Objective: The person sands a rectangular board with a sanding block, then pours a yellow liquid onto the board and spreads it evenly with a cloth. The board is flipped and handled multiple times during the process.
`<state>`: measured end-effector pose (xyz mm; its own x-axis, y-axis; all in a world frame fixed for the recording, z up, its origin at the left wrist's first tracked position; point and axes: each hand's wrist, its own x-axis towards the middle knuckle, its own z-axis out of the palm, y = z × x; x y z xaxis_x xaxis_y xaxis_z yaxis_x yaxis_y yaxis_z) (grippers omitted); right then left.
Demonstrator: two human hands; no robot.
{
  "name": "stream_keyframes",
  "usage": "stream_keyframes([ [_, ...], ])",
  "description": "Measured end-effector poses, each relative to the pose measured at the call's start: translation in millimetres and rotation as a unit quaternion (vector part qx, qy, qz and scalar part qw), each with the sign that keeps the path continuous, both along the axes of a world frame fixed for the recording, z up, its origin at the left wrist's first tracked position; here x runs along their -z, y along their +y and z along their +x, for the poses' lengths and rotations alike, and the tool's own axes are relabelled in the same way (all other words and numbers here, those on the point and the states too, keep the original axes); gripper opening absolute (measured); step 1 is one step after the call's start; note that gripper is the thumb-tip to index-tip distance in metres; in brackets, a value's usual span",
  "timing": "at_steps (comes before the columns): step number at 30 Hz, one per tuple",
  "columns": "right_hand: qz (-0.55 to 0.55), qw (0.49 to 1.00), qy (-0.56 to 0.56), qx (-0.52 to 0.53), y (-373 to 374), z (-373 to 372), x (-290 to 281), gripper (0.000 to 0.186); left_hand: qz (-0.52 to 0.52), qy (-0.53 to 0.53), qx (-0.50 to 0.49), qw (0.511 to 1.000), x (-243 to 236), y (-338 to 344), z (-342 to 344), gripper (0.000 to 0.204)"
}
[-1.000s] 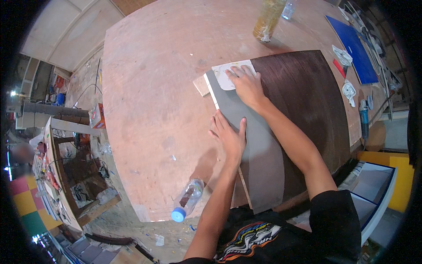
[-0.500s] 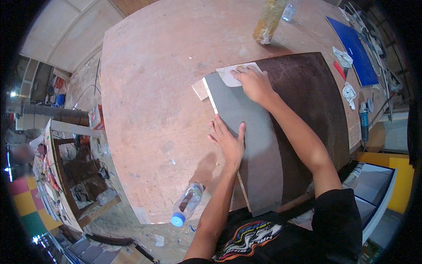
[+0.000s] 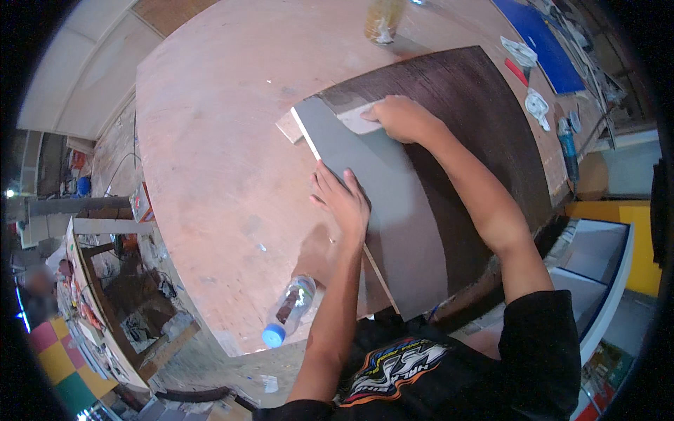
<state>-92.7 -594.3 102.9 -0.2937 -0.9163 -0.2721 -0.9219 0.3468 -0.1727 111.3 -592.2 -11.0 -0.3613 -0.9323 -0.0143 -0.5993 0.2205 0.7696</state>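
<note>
At the centre of the frame a flat grey strip [image 3: 382, 203] with a smooth matt face lies along the left edge of a dark brown panel [image 3: 477, 133] whose surface shows fine wood grain; both rest on a large round-cornered table [image 3: 217, 140] of pale reddish plywood, scuffed and dusty. The left hand [image 3: 344, 203] lies flat on the strip's left edge, fingers spread and pressed down, holding nothing. The right hand [image 3: 400, 118] is curled over a pale sanding block [image 3: 354, 119] at the strip's upper end, gripping it against the surface. Just off the strip's upper left corner a small tan scrap [image 3: 289, 126] lies on the table. At the lower middle a clear plastic bottle [image 3: 288, 310] with a blue cap lies on its side near the table's lower edge, just beside the left forearm. At the top edge stands a yellowish bottle [image 3: 382, 19], blurred. In the upper right lie a blue sheet [image 3: 540, 42], white crumpled rags [image 3: 537, 105], a small red tool [image 3: 516, 71] and a blue power tool [image 3: 567, 151] near the table's right edge. The panel's lower end overhangs the table toward the person's body. The left half of the table is bare wood; beyond its left edge, a cluttered floor and shelves.
</note>
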Motion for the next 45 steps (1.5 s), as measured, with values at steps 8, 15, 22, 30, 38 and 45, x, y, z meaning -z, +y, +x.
stream_keyframes([
  [8,0.088,0.994,-0.048,0.045,188,93,-13,0.051,-0.031,0.006,0.013,0.999,15,-2,-2,0.063],
  [15,0.046,0.998,0.007,0.033,365,211,2,0.043,-0.032,-0.009,0.021,0.999,5,-2,-1,0.064],
  [22,0.025,0.945,-0.288,0.153,458,285,13,0.04,-0.046,-0.018,0.011,0.999,15,-9,-3,0.062],
  [30,-0.263,0.687,-0.5,0.458,385,217,-35,0.038,-0.027,-0.01,0.025,0.999,10,-7,-2,0.064],
  [38,-0.311,0.925,-0.197,0.093,188,124,-52,0.047,-0.027,0.016,0.011,0.999,16,-6,0,0.061],
  [45,-0.238,0.97,0.021,0.048,8,81,17,0.048,0.004,0.019,0.006,1.0,-1,-3,1,0.06],
])
